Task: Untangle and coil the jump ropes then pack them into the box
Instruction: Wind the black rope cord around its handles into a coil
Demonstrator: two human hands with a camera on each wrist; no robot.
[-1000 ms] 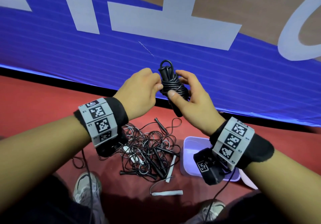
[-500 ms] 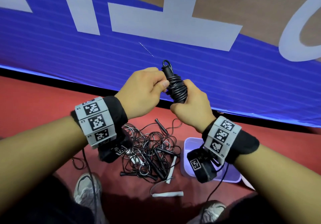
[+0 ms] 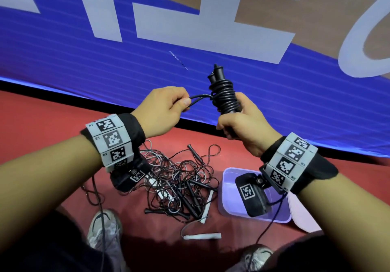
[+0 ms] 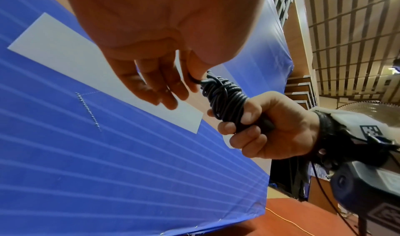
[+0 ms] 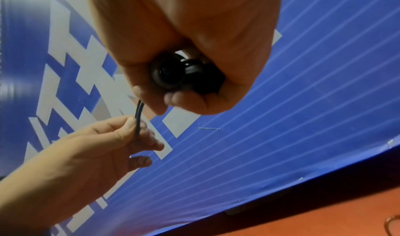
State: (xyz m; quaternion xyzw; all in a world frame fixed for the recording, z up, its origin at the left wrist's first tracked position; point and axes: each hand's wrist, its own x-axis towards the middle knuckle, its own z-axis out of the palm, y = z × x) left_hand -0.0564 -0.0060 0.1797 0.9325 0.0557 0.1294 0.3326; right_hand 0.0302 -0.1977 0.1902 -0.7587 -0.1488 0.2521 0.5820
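Observation:
A black jump rope [image 3: 223, 94] is wound in tight turns around its two handles, held upright in front of a blue banner. My right hand [image 3: 242, 122] grips the handles' lower part in a fist [image 4: 259, 128]. From the coil a short doubled loop of cord [image 3: 200, 99] sticks out to the left. My left hand [image 3: 168, 105] pinches that loop between thumb and forefinger [image 5: 135, 125]. On the red floor below lies a tangle of black and white jump ropes [image 3: 181, 183]. A lilac box [image 3: 230, 189] stands open to its right, partly behind my right wrist.
A loose white handle [image 3: 202, 236] lies on the floor in front of the tangle. The box's lid [image 3: 304, 214] rests at the box's right side. My two shoes [image 3: 103, 229] stand at the bottom edge. The blue banner [image 3: 126, 65] fills the background.
My left hand has drawn a loop of cord out leftward from the coil. My right hand slid down to fist the handles, and the bundle now stands taller above it.

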